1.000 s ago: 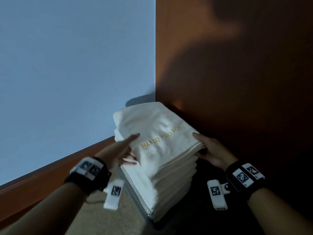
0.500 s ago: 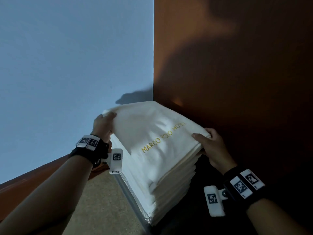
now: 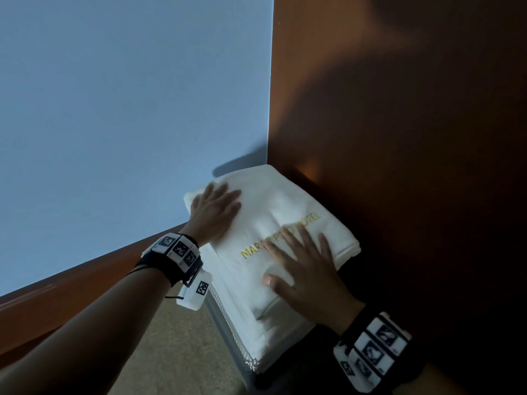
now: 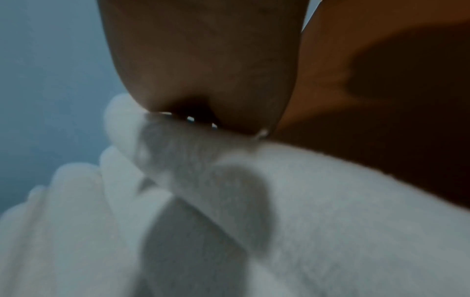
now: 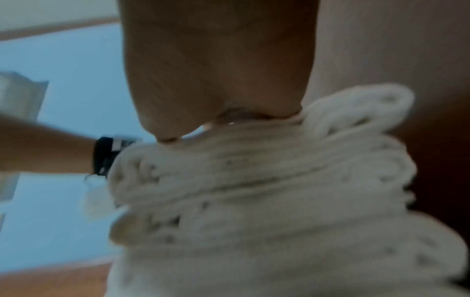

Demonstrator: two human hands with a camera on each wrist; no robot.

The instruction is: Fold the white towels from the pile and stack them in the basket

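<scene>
A tall stack of folded white towels [image 3: 273, 206] stands in a wire basket [image 3: 228, 317] in the corner; the top towel bears gold lettering. My left hand [image 3: 216, 206] lies flat on the top towel's far left part, fingers straight. My right hand [image 3: 302, 269] presses flat on its near part, fingers spread over the lettering. In the left wrist view my palm [image 4: 203, 70] rests on the towel [image 4: 330, 221]. The right wrist view shows the stack's layered edges [image 5: 254, 191] under my palm [image 5: 216, 70].
A pale blue wall [image 3: 128, 109] stands behind and left, a dark brown panel [image 3: 399, 138] close on the right. A brown skirting board [image 3: 71, 303] runs along the wall's foot. Beige carpet [image 3: 171, 352] lies left of the basket.
Both hands let go of the top towel's edges and now lie flat on top of it, pressing it down onto the stack.
</scene>
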